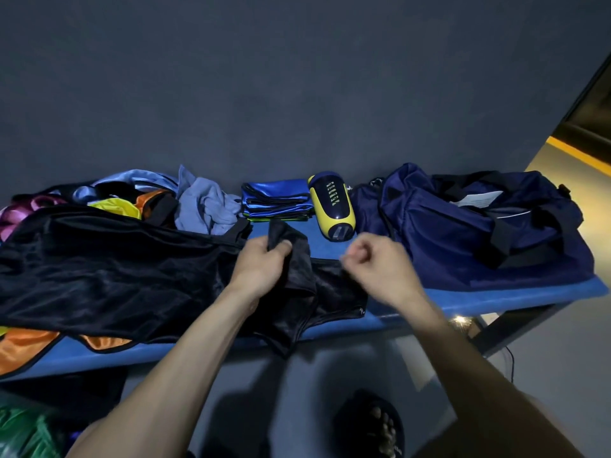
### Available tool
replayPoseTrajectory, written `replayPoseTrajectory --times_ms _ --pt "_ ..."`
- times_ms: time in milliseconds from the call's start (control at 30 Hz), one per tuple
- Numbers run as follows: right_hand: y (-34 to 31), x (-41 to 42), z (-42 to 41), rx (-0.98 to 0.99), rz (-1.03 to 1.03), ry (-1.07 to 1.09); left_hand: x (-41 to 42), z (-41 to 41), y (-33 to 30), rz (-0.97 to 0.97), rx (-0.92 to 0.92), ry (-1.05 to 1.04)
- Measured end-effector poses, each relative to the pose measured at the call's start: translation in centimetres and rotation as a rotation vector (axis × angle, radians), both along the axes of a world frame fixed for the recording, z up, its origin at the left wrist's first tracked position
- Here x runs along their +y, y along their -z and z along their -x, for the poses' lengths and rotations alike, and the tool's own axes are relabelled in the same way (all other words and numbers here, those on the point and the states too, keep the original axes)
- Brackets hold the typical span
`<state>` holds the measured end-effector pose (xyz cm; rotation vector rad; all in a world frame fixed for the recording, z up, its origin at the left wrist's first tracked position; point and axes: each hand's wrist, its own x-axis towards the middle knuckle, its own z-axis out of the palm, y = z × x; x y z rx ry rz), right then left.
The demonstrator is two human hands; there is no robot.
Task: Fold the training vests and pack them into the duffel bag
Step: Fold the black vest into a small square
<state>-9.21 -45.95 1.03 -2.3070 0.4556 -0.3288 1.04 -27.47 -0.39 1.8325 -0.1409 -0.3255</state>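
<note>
L hand (pixel 264 262) fingers curled, clamped on black vest (pixel 109 272) strap. R hand (pixel 377 259) fisted just above vest, blurred, can't tell if pinching fabric.

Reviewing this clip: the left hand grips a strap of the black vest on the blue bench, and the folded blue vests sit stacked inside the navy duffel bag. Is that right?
Not quite. The head view shows the folded blue vests stacked on the blue bench, left of the navy duffel bag, not inside it. The rest holds: the left hand grips a strap of the black vest.
</note>
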Motion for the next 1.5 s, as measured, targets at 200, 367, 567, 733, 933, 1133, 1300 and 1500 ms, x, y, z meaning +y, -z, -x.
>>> replayPoseTrajectory --times_ms 200,367,567,733,933,1133,1300,1500 --pt "-0.7 -0.9 0.7 0.583 0.026 0.158 2.2 0.1 -1.6 0.091 -0.171 -0.05" --pt "-0.4 -0.2 -0.1 0.616 0.165 0.153 3.0 0.4 -1.7 0.127 -0.202 -0.014" --pt "1.2 -0.8 -1.1 0.281 -0.212 0.177 3.6 0.5 -1.7 0.132 -0.244 -0.001" --pt "-0.4 -0.3 -2.2 -0.134 -0.575 0.248 2.9 0.7 -2.1 0.099 -0.387 -0.016" --pt "-1.5 2.2 -3.5 -0.373 -0.489 0.116 -0.4 1.3 -2.9 -0.103 -0.488 0.002" --pt "-1.8 3.1 -4.4 -0.441 -0.369 0.08 -3.1 1.7 -4.1 -0.18 -0.408 0.073" --pt "-1.8 2.6 -4.7 -0.447 -0.423 0.114 -3.5 1.5 -4.2 0.024 -0.316 0.179" --pt "-1.7 2.5 -5.0 -0.426 -0.594 0.145 -3.5 0.8 -4.5 -0.1 -0.371 -0.002"
